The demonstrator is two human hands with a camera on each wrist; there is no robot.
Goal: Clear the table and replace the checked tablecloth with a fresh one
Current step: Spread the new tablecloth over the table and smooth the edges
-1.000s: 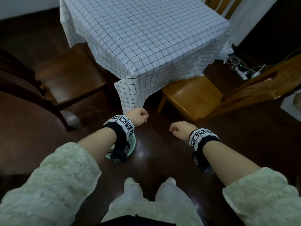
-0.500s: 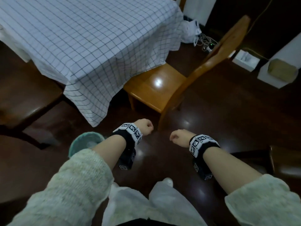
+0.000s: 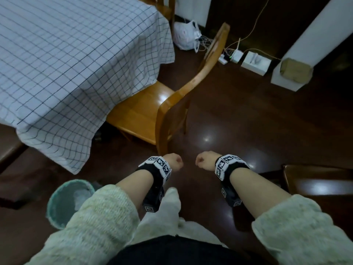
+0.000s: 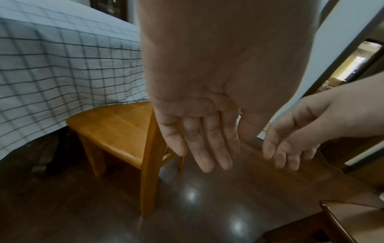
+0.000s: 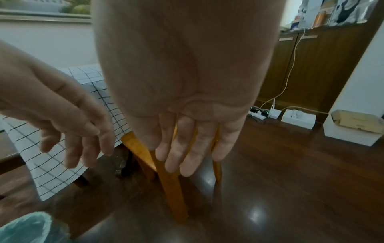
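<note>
Person has turned right of the surface; checked tablecloth (image 3: 76, 60) still drapes it, bare of items. Left hand (image 3: 172, 162) and right hand (image 3: 205, 161) hang relaxed, fingers straight, holding nothing. Cloth removal remains outstanding.

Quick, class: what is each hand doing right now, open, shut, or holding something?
Left hand: open, fingers straight, holding nothing.
Right hand: open, fingers straight, holding nothing.

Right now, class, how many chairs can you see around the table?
3 at least: a light chair tucked under the tablecloth, another at the far side, a dark one by the right hand.
</note>
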